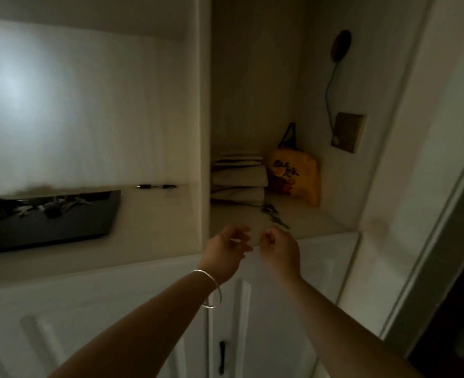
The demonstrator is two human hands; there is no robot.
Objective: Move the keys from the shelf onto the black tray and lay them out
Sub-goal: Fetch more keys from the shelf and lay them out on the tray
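Note:
A black tray (61, 227) rests on the left shelf with several keys (50, 205) spread inside it. More keys (273, 214) lie in a dark bunch on the right shelf (315, 222), in front of the stacked papers. My left hand (225, 252), a silver bangle on its wrist, hovers at the front edge of that shelf with fingers apart and nothing in them. My right hand (280, 249) is close beside it with fingers curled; the picture is blurred, and I cannot tell if it holds anything. Both hands are short of the keys on the shelf.
A stack of grey folded papers (239, 178) and a yellow bag (296, 175) stand at the back of the right shelf. A pen (157, 186) lies right of the tray. A wall switch plate (347, 132) with a blue cord is on the side wall. White cabinet doors (143, 323) are below.

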